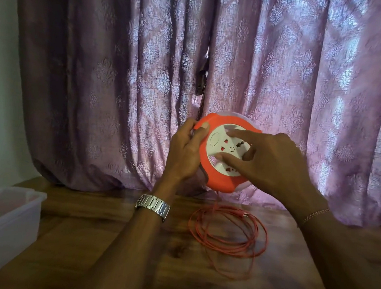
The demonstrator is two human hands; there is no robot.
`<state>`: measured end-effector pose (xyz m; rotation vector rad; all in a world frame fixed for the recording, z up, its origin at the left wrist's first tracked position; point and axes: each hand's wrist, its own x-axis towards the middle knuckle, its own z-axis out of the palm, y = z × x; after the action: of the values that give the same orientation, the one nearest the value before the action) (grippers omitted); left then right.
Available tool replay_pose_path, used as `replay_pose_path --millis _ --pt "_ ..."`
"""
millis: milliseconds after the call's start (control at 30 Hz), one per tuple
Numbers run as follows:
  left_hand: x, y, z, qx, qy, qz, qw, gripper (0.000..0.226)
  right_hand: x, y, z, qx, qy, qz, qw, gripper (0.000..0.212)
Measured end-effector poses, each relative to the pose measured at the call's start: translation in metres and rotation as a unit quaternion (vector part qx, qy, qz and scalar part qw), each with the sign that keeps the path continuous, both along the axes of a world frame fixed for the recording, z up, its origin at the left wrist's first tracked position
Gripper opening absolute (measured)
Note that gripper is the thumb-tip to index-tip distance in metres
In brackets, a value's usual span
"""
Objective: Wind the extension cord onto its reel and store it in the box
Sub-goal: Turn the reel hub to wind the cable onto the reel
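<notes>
Up off the table (pixel 115 240), the orange reel (pixel 222 180) is held between both hands, its white socket face (pixel 227 147) turned toward the person. The left hand (pixel 184 153) is curled around the reel's left rim, thumb lying across the orange edge and the other fingers wrapped behind it. The right hand (pixel 271 161) is spread over the socket face from the right, its fingertips (pixel 223 156) pressed on the white disc, not closed around anything. Red socket holes and a small ring mark show on that face; no lettering or brand can be read on it, or anywhere else.

Below the hands, the thin orange cord (pixel 228 231) drops from the bottom of the reel and lies in loose loops on the wooden table, mostly under the right hand and wrist. A metal watch (pixel 152 206) sits on the left wrist and a thin beaded bracelet (pixel 313 215) on the right. Well to the left of the left hand, at the table's edge, stands the translucent plastic box (pixel 6 219), open on top. Behind everything hangs a mauve patterned curtain (pixel 122 72).
</notes>
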<state>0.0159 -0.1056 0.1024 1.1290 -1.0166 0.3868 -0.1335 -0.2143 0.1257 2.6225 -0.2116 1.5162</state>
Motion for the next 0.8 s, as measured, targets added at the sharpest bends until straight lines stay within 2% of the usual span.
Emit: replay_pose_path --millis 200,333,433,500,800 --pt "0.001 0.0 -0.002 -0.01 0.015 -0.028 0.999 0.026 -0.009 0.001 0.003 -0.086 0.01 -0.033 0.996 0.053" --pt "0.004 0.0 -0.003 -0.004 0.02 -0.023 1.0 0.031 -0.013 -0.001 0.009 -0.081 0.044 0.042 0.995 0.019" --pt "0.004 0.001 -0.002 -0.005 0.021 -0.026 0.999 0.033 -0.01 -0.001 0.009 -0.064 0.17 0.069 0.981 0.053" --pt "0.002 0.002 -0.001 -0.004 0.015 -0.021 1.0 0.031 -0.008 0.003 0.007 -0.067 0.209 0.049 0.974 0.067" --pt "0.003 0.0 -0.002 -0.009 0.002 -0.02 1.0 0.031 -0.006 0.004 0.0 -0.123 0.121 -0.004 0.985 0.056"
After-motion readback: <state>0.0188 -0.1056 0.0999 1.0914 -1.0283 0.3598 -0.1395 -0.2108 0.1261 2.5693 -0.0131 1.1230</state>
